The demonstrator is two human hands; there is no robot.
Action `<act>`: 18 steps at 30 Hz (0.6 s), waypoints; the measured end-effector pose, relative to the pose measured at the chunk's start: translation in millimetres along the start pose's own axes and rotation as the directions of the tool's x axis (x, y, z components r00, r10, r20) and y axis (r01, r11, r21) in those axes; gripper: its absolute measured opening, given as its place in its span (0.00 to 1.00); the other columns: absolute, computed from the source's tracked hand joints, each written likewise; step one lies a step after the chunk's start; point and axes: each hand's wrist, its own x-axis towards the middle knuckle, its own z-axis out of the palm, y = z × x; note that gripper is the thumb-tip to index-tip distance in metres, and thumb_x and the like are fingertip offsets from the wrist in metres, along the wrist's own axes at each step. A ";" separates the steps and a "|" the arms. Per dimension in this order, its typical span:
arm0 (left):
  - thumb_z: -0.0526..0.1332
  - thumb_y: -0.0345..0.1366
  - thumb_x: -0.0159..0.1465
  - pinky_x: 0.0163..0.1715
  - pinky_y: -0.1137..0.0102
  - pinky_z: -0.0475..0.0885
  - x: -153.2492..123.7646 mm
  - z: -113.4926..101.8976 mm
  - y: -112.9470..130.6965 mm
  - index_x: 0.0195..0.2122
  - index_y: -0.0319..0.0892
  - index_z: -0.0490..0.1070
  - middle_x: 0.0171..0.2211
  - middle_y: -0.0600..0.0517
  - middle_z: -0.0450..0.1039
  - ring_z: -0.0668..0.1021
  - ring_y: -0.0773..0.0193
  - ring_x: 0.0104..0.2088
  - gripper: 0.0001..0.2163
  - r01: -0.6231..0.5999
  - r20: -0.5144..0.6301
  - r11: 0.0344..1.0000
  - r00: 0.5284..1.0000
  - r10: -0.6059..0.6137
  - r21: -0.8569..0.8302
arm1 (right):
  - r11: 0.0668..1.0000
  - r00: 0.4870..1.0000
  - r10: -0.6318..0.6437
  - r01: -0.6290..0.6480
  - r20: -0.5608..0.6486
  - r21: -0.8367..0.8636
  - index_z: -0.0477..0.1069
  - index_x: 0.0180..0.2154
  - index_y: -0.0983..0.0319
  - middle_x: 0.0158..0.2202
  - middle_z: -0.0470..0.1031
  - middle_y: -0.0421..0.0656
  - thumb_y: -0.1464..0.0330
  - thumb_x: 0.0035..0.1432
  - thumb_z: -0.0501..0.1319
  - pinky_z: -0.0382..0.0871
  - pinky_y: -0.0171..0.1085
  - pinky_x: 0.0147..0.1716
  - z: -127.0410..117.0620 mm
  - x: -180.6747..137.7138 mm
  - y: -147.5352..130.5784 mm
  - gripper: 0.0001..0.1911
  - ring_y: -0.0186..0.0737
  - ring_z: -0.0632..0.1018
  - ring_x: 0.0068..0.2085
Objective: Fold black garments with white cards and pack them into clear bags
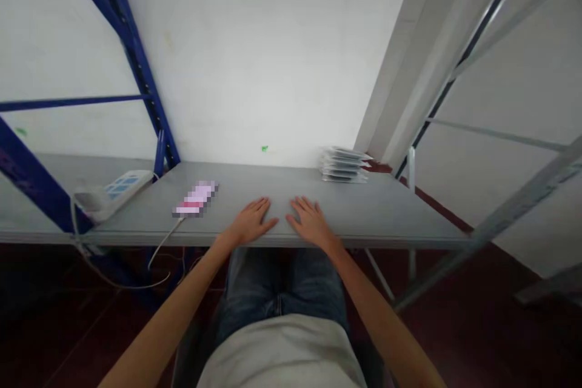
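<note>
My left hand [253, 221] lies flat near the front edge of the grey shelf top [273, 183], palm down, thumb apart from the fingers. Beside it on the right, my right hand [311, 222] rests the same way, with a gap between the two. Neither hand holds anything. Left of my left hand is a phone [196, 199], its screen pixelated and a white cable [164, 239] running from its near end. Toward the back right sits a stack of flat, whitish packets [344, 165], apart from my right hand.
A white power strip [120, 194] lies at the left end, by the blue upright [136, 54]. Its cable [97, 270] hangs below the front edge. Grey metal bars [509, 212] slant along the right side. Behind the shelf top stands a white wall [273, 60].
</note>
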 end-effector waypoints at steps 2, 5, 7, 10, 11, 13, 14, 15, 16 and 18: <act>0.47 0.60 0.72 0.73 0.55 0.55 -0.3 -0.7 0.8 0.72 0.33 0.59 0.73 0.38 0.57 0.61 0.49 0.73 0.38 -0.004 0.012 1.000 1.000 0.004 0.007 | 1.000 1.000 0.000 0.000 0.009 -0.012 0.60 0.71 0.59 0.75 0.56 0.50 0.53 0.74 0.50 0.47 0.65 0.71 2.0 0.6 0.0 0.31 0.56 0.55 0.75; 0.47 0.60 0.72 0.73 0.55 0.55 -1.2 -2.7 2.8 0.71 0.35 0.60 0.73 0.38 0.57 0.61 0.49 0.73 0.37 -0.005 0.004 1.000 1.000 0.005 0.014 | 1.000 1.000 0.004 -0.004 0.024 -0.018 0.59 0.72 0.59 0.75 0.56 0.51 0.53 0.74 0.50 0.46 0.66 0.71 4.8 0.9 0.2 0.32 0.56 0.55 0.75; 0.47 0.60 0.72 0.73 0.55 0.55 -1.6 -4.1 4.0 0.71 0.36 0.60 0.73 0.39 0.57 0.61 0.50 0.73 0.37 -0.003 0.005 1.000 1.000 0.003 0.020 | 1.000 1.000 0.014 -0.014 0.022 -0.016 0.58 0.72 0.59 0.74 0.57 0.52 0.53 0.74 0.50 0.46 0.66 0.70 5.6 0.7 0.2 0.32 0.56 0.56 0.75; 0.47 0.60 0.72 0.73 0.56 0.55 -1.0 -5.0 4.7 0.71 0.35 0.60 0.73 0.39 0.57 0.61 0.50 0.73 0.37 0.002 0.020 1.000 1.000 -0.003 0.027 | 1.000 1.000 0.018 -0.018 0.009 -0.008 0.59 0.72 0.59 0.74 0.57 0.52 0.53 0.74 0.50 0.48 0.65 0.70 4.8 0.2 -0.4 0.32 0.56 0.58 0.74; 0.47 0.60 0.72 0.73 0.56 0.55 -0.5 -5.0 4.6 0.71 0.35 0.60 0.73 0.39 0.57 0.61 0.50 0.73 0.38 0.003 0.025 1.000 1.000 -0.004 0.027 | 1.000 1.000 0.019 -0.019 0.007 -0.005 0.59 0.72 0.59 0.74 0.58 0.52 0.53 0.74 0.50 0.48 0.65 0.70 4.1 0.1 -0.7 0.31 0.56 0.58 0.74; 0.46 0.60 0.72 0.73 0.56 0.55 0.3 -4.7 3.9 0.71 0.35 0.60 0.73 0.39 0.57 0.61 0.50 0.73 0.38 0.008 0.029 1.000 1.000 -0.009 0.028 | 1.000 1.000 0.023 -0.023 0.009 0.000 0.60 0.71 0.59 0.74 0.58 0.52 0.53 0.74 0.50 0.49 0.64 0.70 2.5 -0.2 -1.5 0.31 0.56 0.58 0.74; 0.46 0.61 0.72 0.73 0.55 0.55 0.6 -4.3 3.6 0.71 0.35 0.60 0.73 0.39 0.57 0.61 0.50 0.73 0.38 0.008 0.029 1.000 1.000 -0.009 0.028 | 1.000 1.000 0.024 -0.024 0.012 0.002 0.60 0.71 0.59 0.74 0.57 0.52 0.53 0.74 0.51 0.49 0.64 0.70 1.7 -0.3 -1.8 0.31 0.56 0.58 0.74; 0.46 0.61 0.72 0.73 0.56 0.54 0.9 -4.0 3.2 0.71 0.36 0.60 0.73 0.39 0.57 0.61 0.51 0.73 0.38 0.005 0.031 1.000 1.000 -0.006 0.029 | 1.000 1.000 0.025 -0.025 0.016 0.004 0.60 0.71 0.60 0.74 0.57 0.52 0.53 0.74 0.51 0.49 0.64 0.71 0.9 -0.4 -2.1 0.31 0.56 0.58 0.74; 0.46 0.61 0.72 0.73 0.56 0.54 1.0 -3.7 2.9 0.71 0.35 0.60 0.73 0.39 0.57 0.61 0.51 0.73 0.38 0.003 0.030 1.000 1.000 -0.004 0.029 | 1.000 1.000 0.025 -0.025 0.019 0.005 0.60 0.71 0.60 0.74 0.57 0.52 0.54 0.74 0.51 0.48 0.64 0.71 0.3 -0.6 -2.4 0.31 0.56 0.58 0.74; 0.46 0.61 0.72 0.73 0.56 0.54 0.8 -3.0 2.4 0.71 0.35 0.60 0.73 0.39 0.57 0.61 0.51 0.73 0.38 0.001 0.025 1.000 1.000 -0.001 0.027 | 1.000 1.000 0.025 -0.025 0.016 0.006 0.60 0.71 0.60 0.74 0.58 0.52 0.54 0.74 0.51 0.49 0.63 0.71 -0.7 -1.0 -2.8 0.31 0.56 0.58 0.74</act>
